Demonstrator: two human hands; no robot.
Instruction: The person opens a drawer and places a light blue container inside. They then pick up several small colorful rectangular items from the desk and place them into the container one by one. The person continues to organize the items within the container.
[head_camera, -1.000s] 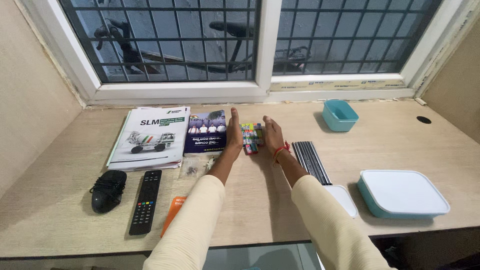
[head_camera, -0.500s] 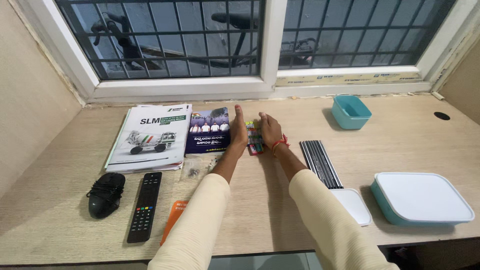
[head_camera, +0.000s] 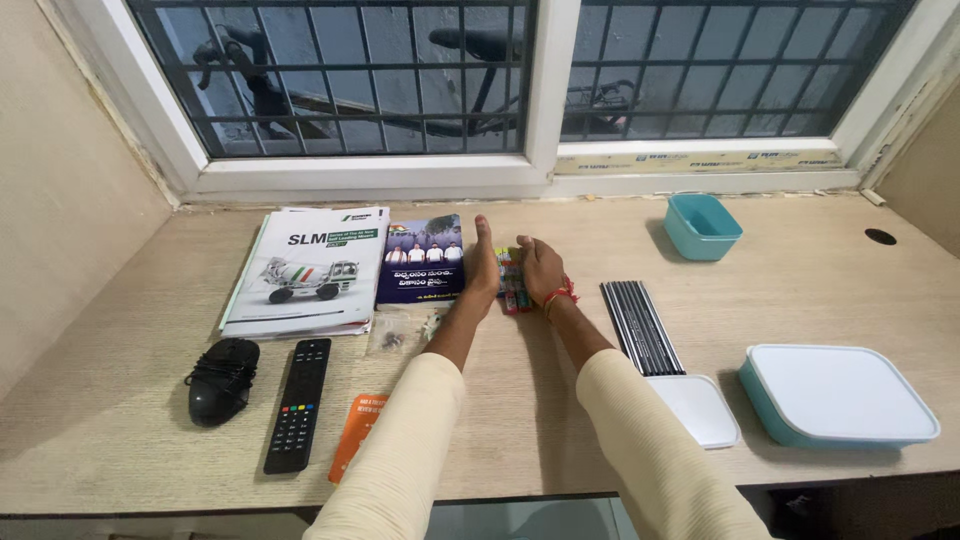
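A small pile of colourful oblong pieces (head_camera: 513, 282) lies on the wooden desk (head_camera: 760, 290) near the window. My left hand (head_camera: 482, 262) stands on edge against the pile's left side, fingers straight. My right hand (head_camera: 542, 268) presses in from the pile's right side, fingers curled over part of it. A red thread is tied round my right wrist. Much of the pile is hidden between the two hands.
Left of my hands lie a dark booklet (head_camera: 421, 258), a white magazine stack (head_camera: 309, 268), a remote (head_camera: 297, 403), a black mouse (head_camera: 221, 379) and an orange card (head_camera: 358, 433). Right: black pencils (head_camera: 640, 325), white lid (head_camera: 698, 408), lidded teal box (head_camera: 838, 393), open teal tub (head_camera: 702, 226).
My two hands have closed in on the colourful pile from both sides, squeezing it into a narrower heap. The right fingers now curl over it.
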